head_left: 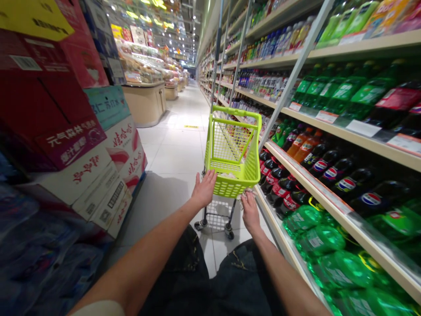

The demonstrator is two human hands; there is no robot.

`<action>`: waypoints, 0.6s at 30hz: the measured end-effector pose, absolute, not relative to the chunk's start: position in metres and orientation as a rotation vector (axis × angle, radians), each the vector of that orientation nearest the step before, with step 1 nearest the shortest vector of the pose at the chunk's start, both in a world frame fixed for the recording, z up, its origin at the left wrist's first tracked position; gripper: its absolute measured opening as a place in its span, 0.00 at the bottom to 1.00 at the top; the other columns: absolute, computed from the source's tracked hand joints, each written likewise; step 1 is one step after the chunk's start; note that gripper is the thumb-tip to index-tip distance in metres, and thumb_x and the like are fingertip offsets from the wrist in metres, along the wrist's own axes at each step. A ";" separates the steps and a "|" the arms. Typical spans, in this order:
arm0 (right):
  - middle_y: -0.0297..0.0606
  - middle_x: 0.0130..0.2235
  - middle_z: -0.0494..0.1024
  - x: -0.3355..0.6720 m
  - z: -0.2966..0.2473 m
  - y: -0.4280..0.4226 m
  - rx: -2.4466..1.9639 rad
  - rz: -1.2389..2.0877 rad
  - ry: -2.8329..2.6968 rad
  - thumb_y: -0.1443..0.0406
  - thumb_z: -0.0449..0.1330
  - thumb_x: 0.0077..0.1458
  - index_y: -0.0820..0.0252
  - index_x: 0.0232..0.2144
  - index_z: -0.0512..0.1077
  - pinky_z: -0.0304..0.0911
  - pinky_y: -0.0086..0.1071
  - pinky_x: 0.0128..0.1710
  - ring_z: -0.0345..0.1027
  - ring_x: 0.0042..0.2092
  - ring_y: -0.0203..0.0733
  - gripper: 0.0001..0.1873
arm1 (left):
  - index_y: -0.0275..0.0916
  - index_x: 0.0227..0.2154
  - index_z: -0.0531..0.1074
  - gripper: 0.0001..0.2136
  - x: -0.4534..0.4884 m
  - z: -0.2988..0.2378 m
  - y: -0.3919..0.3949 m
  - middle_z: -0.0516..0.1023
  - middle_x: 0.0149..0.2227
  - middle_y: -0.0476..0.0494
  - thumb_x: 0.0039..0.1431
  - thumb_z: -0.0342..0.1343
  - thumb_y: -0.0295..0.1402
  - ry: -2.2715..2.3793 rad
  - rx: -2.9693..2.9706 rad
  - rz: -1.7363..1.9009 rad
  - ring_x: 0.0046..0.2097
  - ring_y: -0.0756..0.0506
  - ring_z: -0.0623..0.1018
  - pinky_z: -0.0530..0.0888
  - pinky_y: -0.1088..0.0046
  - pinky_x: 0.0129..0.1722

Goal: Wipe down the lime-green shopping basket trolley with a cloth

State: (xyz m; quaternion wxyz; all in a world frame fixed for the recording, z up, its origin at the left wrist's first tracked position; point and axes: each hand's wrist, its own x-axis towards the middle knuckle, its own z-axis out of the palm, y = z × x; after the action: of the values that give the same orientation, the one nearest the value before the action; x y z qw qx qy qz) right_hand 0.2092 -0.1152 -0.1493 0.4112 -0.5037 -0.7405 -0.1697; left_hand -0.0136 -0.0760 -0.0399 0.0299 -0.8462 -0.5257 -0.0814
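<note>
A lime-green shopping cart [250, 173] stands in front of me in a supermarket aisle, with something pale lying in its basket. My left hand [204, 189] rests on the cart's near left corner, its fingers curled over the rim. On the near right corner my right hand [250, 210] is closed around the rim and a small crumpled pale thing I cannot make out. Both bare forearms reach forward over my dark trousers.
Shelves [332, 193] of cola and green soda bottles run close along the right. Stacked red and white cartons [95, 171] stand on the left. The tiled floor [174, 145] runs ahead to counters [146, 103] at the far left.
</note>
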 end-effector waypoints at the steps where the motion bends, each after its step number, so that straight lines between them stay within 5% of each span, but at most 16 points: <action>1: 0.45 0.59 0.57 0.207 -0.155 -0.120 -1.266 -0.396 -1.903 0.79 0.42 0.52 0.59 0.53 0.60 0.54 0.48 0.55 0.43 0.61 0.43 0.28 | 0.31 0.59 0.44 0.33 -0.015 -0.040 -0.076 0.43 0.63 0.38 0.46 0.40 0.20 -1.613 -2.613 -0.249 0.63 0.44 0.44 0.44 0.47 0.58; 8: 0.44 0.58 0.57 0.168 -0.117 -0.102 -1.176 -0.420 -1.933 0.77 0.44 0.54 0.58 0.54 0.60 0.49 0.48 0.57 0.40 0.62 0.43 0.26 | 0.30 0.59 0.44 0.33 -0.018 -0.043 -0.074 0.42 0.63 0.37 0.45 0.41 0.20 -1.697 -2.565 -0.312 0.63 0.44 0.43 0.44 0.48 0.58; 18: 0.43 0.55 0.64 0.141 -0.138 -0.104 -1.088 -0.415 -2.081 0.75 0.44 0.56 0.60 0.50 0.64 0.52 0.45 0.56 0.41 0.62 0.40 0.22 | 0.33 0.59 0.45 0.32 -0.026 -0.041 -0.072 0.43 0.63 0.39 0.47 0.39 0.19 -1.596 -2.607 -0.263 0.63 0.44 0.45 0.46 0.48 0.58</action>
State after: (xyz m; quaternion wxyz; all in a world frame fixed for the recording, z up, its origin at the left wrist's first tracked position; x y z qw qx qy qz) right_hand 0.1413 -0.1041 -0.1385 0.3695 -0.4240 -0.8109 -0.1618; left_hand -0.0260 -0.0717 -0.0409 0.0367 -0.8491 -0.5200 -0.0858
